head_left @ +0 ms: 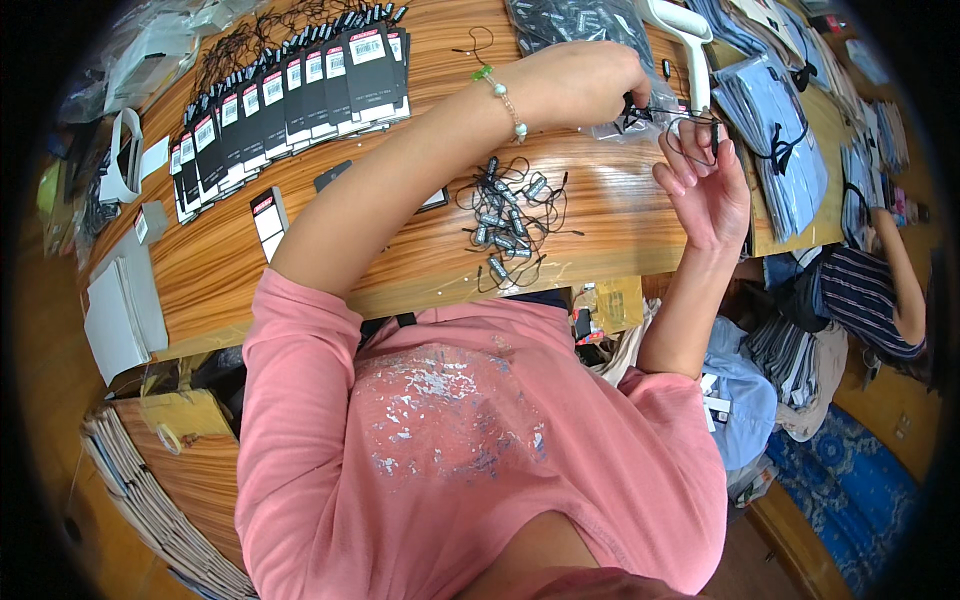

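Note:
My left hand [605,85], a beaded bracelet at its wrist, reaches across the table to the right. Its fingers are closed on a small bunch of black cords [638,118], partly hidden by the hand. Close by, my right hand [705,190] is raised palm up, with a small black string tag [715,138] pinched at the fingertips. A thin cord loops between the two hands. Behind them lies a clear plastic bag [580,22] full of similar black tags. A loose pile of string tags [508,218] lies on the table nearer my body.
Overlapping rows of black hang tags [300,90] with cords lie on the wooden table [400,265] at far left. A white handheld tool [690,35] stands beyond my right hand. Folded blue garments [770,140] are stacked at right. Another person in a striped top [865,290] is at far right.

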### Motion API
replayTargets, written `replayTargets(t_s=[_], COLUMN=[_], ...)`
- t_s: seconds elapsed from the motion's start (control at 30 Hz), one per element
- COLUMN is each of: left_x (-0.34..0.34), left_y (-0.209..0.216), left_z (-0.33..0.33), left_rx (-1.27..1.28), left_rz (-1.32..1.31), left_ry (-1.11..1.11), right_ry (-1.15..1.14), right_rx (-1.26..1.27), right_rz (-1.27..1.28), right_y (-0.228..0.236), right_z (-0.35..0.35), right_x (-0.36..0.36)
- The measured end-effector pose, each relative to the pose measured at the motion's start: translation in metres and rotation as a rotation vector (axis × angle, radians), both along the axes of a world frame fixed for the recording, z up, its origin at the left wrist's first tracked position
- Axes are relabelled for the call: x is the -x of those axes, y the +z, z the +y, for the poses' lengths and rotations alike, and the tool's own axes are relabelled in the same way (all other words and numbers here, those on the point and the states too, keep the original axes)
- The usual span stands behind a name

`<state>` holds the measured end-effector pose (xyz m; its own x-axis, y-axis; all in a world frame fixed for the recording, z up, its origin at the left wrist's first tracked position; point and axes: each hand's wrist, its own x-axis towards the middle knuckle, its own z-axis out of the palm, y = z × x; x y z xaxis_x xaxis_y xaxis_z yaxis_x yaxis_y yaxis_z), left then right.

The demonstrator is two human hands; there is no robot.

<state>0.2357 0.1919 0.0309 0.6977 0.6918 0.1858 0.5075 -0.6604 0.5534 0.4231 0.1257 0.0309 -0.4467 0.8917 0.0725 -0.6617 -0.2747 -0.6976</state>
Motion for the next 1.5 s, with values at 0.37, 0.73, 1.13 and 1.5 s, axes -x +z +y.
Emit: replayTargets(t_s=[0.37, 0.73, 1.13, 1.5], left_x=[0.002, 0.001, 0.002, 0.002], left_y=[0.0, -0.017, -0.01, -0.023], left_z=[0.0, 0.008, 0.003, 0.004], left_rx=[-0.03, -0.092, -0.12, -0.178], left_rz=[-0.048, -0.081, -0.066, -0.094], left_ry=[-0.009, 0.086, 0.038, -0.025], right_ry=[-0.13, -0.17, -0.42, -0.885], right_rx=[-0.181, -0.216, -0.273, -0.337], right_rz=[-0.364, -0.399, -0.65, -0.91], right_y=[0.013, 0.003, 0.011, 0.012], right_z=[0.0, -0.014, -0.015, -0.023], right_x=[-0.011, -0.043, -0.024, -0.034])
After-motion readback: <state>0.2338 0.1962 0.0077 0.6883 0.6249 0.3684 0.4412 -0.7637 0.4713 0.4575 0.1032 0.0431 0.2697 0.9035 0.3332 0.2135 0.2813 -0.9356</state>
